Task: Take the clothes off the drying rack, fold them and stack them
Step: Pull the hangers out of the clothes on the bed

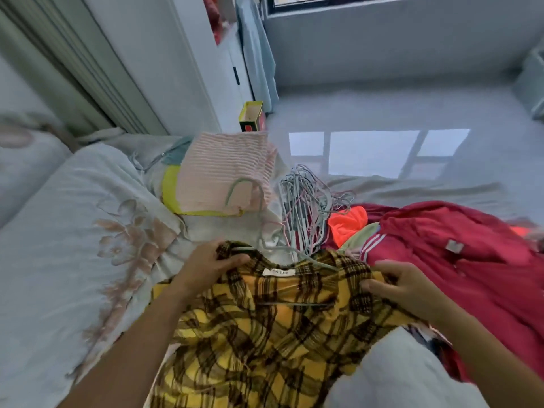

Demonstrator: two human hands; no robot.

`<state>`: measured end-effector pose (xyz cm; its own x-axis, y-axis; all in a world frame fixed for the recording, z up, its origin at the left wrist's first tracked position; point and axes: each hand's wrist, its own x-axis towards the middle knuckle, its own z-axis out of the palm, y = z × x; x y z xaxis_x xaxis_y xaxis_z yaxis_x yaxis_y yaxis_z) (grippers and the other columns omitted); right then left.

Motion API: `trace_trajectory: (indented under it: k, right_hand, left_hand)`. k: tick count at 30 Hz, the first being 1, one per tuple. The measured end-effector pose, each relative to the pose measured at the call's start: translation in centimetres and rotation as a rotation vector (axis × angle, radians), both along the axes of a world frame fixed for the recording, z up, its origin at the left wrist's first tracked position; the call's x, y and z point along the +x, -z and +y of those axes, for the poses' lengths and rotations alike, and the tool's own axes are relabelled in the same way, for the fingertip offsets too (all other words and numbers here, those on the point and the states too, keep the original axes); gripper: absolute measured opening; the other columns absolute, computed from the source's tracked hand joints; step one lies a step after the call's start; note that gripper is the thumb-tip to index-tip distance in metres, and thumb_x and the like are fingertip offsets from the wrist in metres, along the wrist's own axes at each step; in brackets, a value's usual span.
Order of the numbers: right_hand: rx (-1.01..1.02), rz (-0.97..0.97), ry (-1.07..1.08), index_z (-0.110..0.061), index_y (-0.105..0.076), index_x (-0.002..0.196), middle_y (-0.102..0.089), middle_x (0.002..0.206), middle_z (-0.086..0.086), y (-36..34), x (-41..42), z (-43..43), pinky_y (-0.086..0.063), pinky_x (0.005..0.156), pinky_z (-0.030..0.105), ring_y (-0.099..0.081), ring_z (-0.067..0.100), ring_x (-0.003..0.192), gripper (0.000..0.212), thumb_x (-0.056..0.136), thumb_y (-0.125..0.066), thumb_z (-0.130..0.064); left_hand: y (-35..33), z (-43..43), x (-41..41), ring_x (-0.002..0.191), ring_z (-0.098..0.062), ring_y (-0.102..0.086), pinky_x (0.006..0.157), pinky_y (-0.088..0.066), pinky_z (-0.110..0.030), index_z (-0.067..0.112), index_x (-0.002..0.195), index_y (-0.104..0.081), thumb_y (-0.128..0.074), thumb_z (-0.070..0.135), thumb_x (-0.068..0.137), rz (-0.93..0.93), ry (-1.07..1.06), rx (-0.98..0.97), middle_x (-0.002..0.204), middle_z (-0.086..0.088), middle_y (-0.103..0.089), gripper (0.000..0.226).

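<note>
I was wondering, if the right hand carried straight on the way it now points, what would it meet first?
Beyond the yellow plaid shirt it grips, the right hand points forward-left toward the pile of empty hangers; it would likely meet those first, though depth is unclear.

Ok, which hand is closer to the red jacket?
Right. The right hand grips the yellow plaid shirt at the shoulder just beside the red jacket; the left hand holds the opposite shoulder, farther away.
</note>
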<state>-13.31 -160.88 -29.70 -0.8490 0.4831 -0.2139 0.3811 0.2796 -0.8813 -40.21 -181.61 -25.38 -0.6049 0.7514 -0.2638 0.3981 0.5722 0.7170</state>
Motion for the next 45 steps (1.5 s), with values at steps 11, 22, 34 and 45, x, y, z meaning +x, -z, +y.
trace_trajectory:
  k: [11,22,34,45]
  right_hand:
    - [0.535,0.227,0.16,-0.024,-0.039,0.067,-0.04,0.062,-0.009,-7.2,5.6,2.6,-0.03,0.058,0.03,-0.039,0.009,0.06,0.039,0.085,-0.052,-0.057]
    - [0.656,0.332,0.115,-0.039,-0.045,0.067,-0.048,0.081,-0.009,-12.0,10.5,5.9,-0.038,0.064,0.018,-0.05,0.006,0.076,0.023,0.082,-0.05,-0.056]
    - [0.061,0.605,0.578,-0.011,-0.053,0.071,-0.059,0.071,0.003,-13.3,7.0,3.2,-0.041,0.066,0.022,-0.056,0.008,0.067,0.029,0.098,-0.044,-0.016]
    - [-0.218,0.816,0.643,-0.003,-0.049,0.078,-0.054,0.064,0.002,-15.3,2.2,-2.9,-0.04,0.047,0.014,-0.048,0.003,0.047,0.026,0.098,-0.044,-0.018]
  left_hand:
    - [-7.9,6.6,12.8,0.07,-0.006,-0.059,0.061,-0.04,-0.018,0.033,0.09,-0.057,-0.071,0.034,0.073,0.029,0.275,0.228,0.078,0.009,-0.062,0.022]
    - [-7.5,2.2,7.5,0.084,-0.026,-0.06,0.068,-0.046,-0.021,0.016,0.087,-0.066,-0.052,0.005,0.093,-0.028,-0.155,0.322,0.086,-0.008,-0.066,0.019]
    - [-6.7,4.8,10.1,0.06,-0.02,-0.062,0.05,-0.052,-0.026,-0.001,0.117,-0.053,-0.048,0.005,0.09,-0.774,-0.378,0.474,0.082,-0.015,-0.065,0.029]
    - [-4.9,8.7,23.6,0.113,-0.006,-0.056,0.097,-0.048,-0.031,0.038,0.126,-0.029,-0.077,0.034,0.064,-0.306,0.245,0.5,0.123,0.006,-0.055,0.079]
